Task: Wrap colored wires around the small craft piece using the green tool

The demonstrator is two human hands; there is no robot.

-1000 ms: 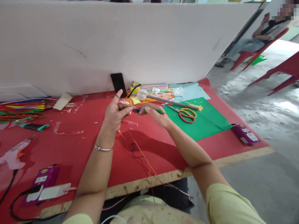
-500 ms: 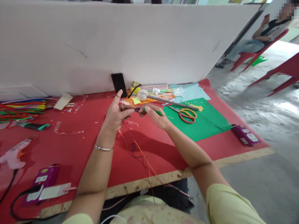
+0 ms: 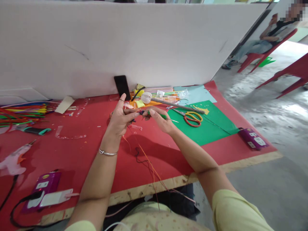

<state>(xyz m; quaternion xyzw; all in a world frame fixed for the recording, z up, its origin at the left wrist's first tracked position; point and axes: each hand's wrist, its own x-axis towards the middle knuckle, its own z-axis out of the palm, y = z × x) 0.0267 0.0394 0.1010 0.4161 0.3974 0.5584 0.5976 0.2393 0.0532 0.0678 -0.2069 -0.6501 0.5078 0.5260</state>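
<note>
Fingers first: the left hand [image 3: 120,120] pinches its thumb and fingers together on the left end of a thin green-wrapped wire stem [image 3: 156,115], index finger sticking straight up. Right beside it, the right hand [image 3: 161,121] has its fingers clamped on the same stem further along, and the bare wire tip pokes out to the right, toward the scissors. So the stem's long axis runs left to right, held above the tabletop [image 3: 84,150] between the two hands, which nearly touch at the middle. Both hands share the piece; the right hand covers more of its length.

Below the hands, loose orange and dark wires [image 3: 146,163] trail toward the near edge. To the right, yellow-and-red scissors [image 3: 192,118] lie on a green sheet [image 3: 211,128]. Further off: a purple box [image 3: 252,138] at the right, a glue gun [image 3: 13,158] and a bundle of pipe cleaners [image 3: 21,112] at the left, a black phone [image 3: 122,86] propped against the white board [image 3: 144,45].
</note>
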